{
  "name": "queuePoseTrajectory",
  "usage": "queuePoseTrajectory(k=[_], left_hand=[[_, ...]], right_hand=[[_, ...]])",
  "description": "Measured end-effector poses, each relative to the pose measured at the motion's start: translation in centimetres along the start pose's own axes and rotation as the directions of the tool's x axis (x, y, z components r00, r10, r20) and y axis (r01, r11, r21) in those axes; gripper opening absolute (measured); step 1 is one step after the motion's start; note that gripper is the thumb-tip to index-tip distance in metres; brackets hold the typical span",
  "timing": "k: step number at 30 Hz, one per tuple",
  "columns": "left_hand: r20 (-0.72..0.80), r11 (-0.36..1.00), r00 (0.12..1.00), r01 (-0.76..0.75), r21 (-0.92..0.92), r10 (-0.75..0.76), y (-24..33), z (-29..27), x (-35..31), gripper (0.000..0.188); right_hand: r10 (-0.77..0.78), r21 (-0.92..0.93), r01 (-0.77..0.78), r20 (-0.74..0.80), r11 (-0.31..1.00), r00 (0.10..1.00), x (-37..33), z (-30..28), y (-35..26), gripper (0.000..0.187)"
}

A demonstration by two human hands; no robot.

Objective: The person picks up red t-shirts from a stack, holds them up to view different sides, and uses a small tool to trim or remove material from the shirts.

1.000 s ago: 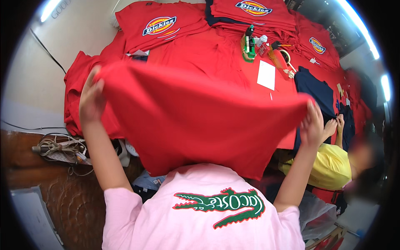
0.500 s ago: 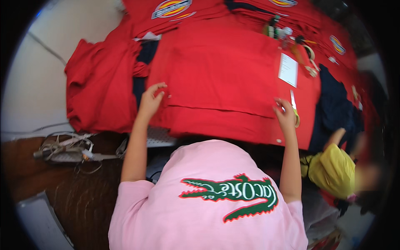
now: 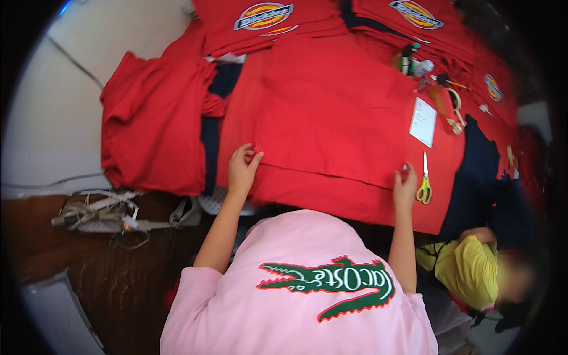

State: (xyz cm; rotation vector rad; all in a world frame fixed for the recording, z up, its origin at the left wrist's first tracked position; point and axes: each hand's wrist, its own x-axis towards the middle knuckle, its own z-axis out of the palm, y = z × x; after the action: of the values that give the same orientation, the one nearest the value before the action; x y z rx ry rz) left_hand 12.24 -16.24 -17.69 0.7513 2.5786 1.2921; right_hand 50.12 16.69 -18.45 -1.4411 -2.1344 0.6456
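A smooth red fabric panel [image 3: 337, 118] lies on the red-covered table in front of me, its near edge running between my two hands. My left hand [image 3: 241, 170] is at the panel's near left corner, with thumb and fingertips pinched together on the cloth. At the near right corner, my right hand [image 3: 405, 186] has its fingers curled in a pinch on the edge. More red cloth [image 3: 307, 192] lies beneath the panel, toward me. Scissors with yellow-green handles [image 3: 423, 190] lie just right of my right hand, near a white paper slip [image 3: 423, 122].
Folded red garments with a patch [image 3: 263, 16] are stacked at the back. A heap of red cloth [image 3: 151, 118] lies left, dark navy cloth [image 3: 473, 171] right. Tape rolls [image 3: 454, 99] and small bottles [image 3: 408, 59] sit back right. A person in yellow [image 3: 470, 266] is at lower right.
Both hands have come closer to me, the left also inward, and their fingers have closed at the panel's near corners. The view has shifted, and the scissors now show fully.
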Motion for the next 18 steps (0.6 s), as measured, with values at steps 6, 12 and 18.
queuePoseTrajectory(k=[6,12,18], left_hand=[[0.028,0.985,0.985,0.17,-0.021,-0.169,-0.1,3.1,5.1,0.047],[0.19,0.876,0.964,0.249,-0.412,-0.185,1.9,7.4,17.1,0.055],[0.119,0.642,0.926,0.336,-0.689,-0.358,2.0,10.3,25.0,0.071]], right_hand=[[-0.023,-0.11,0.023,0.001,0.994,1.0,4.7,0.8,-2.4,0.049],[0.272,0.702,-0.408,0.305,0.583,0.913,18.4,1.8,-4.3,0.05],[0.244,0.762,-0.395,0.312,0.513,0.918,24.0,6.1,-8.8,0.062]])
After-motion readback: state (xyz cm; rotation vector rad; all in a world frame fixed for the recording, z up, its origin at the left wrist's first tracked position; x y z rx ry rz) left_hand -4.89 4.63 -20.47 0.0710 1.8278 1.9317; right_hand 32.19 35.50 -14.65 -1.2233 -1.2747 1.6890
